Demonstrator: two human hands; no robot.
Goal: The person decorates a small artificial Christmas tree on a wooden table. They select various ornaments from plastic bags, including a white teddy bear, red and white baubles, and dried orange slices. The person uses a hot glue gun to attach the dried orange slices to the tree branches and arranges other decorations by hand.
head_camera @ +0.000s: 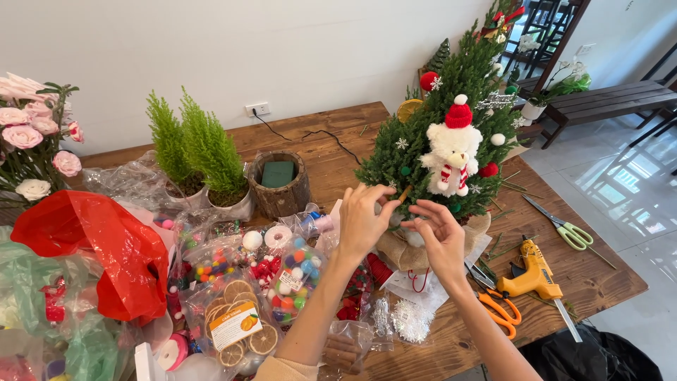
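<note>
Small decorated tree (430, 134), centre-right of frame on wooden table (599, 282), is being trimmed. Left hand (363, 219) pinches a thin brown stick (405, 192) at its lower branches; right hand (441, 236) beside, fingers curled narrow, contents unclear. Next likely needs seating the stick firmly.

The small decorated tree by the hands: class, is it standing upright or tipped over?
Upright. The small decorated tree stands in its burlap-wrapped base on the wooden table, top pointing up, with the white teddy bear hanging on its front.
</note>
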